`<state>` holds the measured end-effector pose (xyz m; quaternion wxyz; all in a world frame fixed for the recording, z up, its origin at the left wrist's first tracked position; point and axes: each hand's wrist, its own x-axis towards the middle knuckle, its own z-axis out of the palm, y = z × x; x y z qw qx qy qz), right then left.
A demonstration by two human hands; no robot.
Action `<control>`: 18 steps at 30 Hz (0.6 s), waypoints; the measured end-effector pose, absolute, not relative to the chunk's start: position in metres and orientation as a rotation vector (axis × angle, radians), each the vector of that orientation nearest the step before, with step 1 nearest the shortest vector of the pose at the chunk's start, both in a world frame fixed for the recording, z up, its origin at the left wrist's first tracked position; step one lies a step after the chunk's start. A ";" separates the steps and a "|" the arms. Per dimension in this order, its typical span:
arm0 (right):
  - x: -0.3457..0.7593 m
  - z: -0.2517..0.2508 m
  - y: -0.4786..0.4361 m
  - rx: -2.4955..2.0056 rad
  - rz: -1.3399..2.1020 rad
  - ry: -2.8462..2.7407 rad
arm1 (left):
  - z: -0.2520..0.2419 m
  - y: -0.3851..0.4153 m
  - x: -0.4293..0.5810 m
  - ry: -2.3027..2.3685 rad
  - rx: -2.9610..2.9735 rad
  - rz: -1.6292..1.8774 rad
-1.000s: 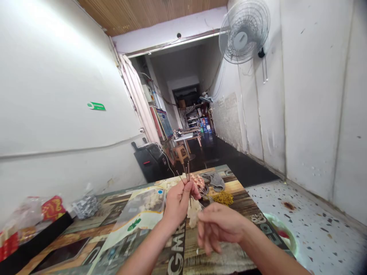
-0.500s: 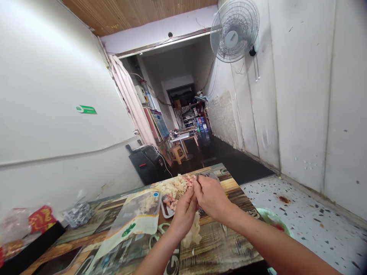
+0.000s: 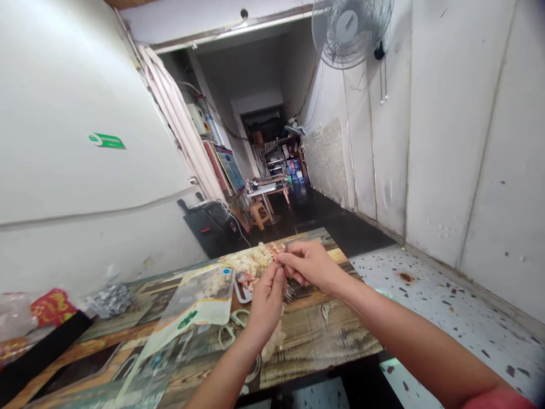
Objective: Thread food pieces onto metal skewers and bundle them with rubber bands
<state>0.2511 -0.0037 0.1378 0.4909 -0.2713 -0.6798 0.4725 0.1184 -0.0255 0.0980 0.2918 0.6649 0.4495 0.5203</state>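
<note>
My left hand (image 3: 269,291) and my right hand (image 3: 310,262) meet fingertip to fingertip above the table, both with fingers pinched. Whatever lies between them is too small or hidden to name. Thin sticks (image 3: 290,293) show just below the fingers. Behind the hands is a heap of pale, translucent pieces (image 3: 252,259), with pink meat-like bits (image 3: 246,279) by a white tray (image 3: 240,294). More pale pieces (image 3: 275,342) lie partly behind my left wrist. Scissors with light green handles (image 3: 227,336) rest left of that wrist.
A printed plastic bag (image 3: 206,309) lies flat on the wood-patterned table (image 3: 323,335). Farther left are a dark phone (image 3: 79,372), a black box (image 3: 46,346) with a red packet (image 3: 53,307), and a bagged grey bundle (image 3: 109,300). A wall fan (image 3: 351,31) hangs at upper right.
The view has tilted down and shifted a little. My hands stay together, with the right fingers now bent more openly around the fingertips of the left. The green tub at right is mostly hidden.
</note>
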 end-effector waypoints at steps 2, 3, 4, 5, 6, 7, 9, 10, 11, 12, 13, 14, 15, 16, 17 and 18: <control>0.253 0.138 -0.003 -0.644 1.234 -1.622 | 0.096 -0.026 0.115 1.192 1.788 1.344; 0.253 0.137 -0.002 -0.637 1.207 -1.626 | 0.096 -0.027 0.113 1.191 1.790 1.327; 0.253 0.136 -0.002 -0.631 1.165 -1.638 | 0.096 -0.027 0.112 1.192 1.788 1.315; 0.253 0.136 -0.001 -0.626 1.125 -1.652 | 0.097 -0.028 0.112 1.185 1.779 1.301; 0.252 0.136 -0.001 -0.625 1.098 -1.664 | 0.098 -0.029 0.112 1.168 1.759 1.286; 0.252 0.136 -0.001 -0.627 1.089 -1.673 | 0.099 -0.029 0.112 1.142 1.732 1.275; 0.251 0.138 -0.001 -0.632 1.116 -1.685 | 0.101 -0.030 0.113 1.096 1.689 1.261; 0.252 0.139 -0.001 -0.629 1.124 -1.688 | 0.101 -0.029 0.113 1.086 1.683 1.264; 0.253 0.140 0.000 -0.616 1.128 -1.697 | 0.101 -0.029 0.113 1.087 1.693 1.270; 0.254 0.140 0.001 -0.589 1.140 -1.721 | 0.101 -0.028 0.111 1.098 1.717 1.278; 0.257 0.139 0.005 -0.549 1.167 -1.753 | 0.101 -0.027 0.109 1.113 1.740 1.287; 0.260 0.135 0.010 -0.506 1.206 -1.785 | 0.100 -0.027 0.107 1.127 1.752 1.296; 0.265 0.127 0.016 -0.480 1.243 -1.814 | 0.101 -0.026 0.103 1.139 1.749 1.311; 0.270 0.116 0.025 -0.487 1.259 -1.841 | 0.101 -0.026 0.100 1.149 1.735 1.328; 0.276 0.102 0.034 -0.536 1.239 -1.858 | 0.102 -0.027 0.096 1.158 1.717 1.347; 0.282 0.085 0.044 -0.662 1.142 -1.883 | 0.104 -0.028 0.092 1.168 1.700 1.364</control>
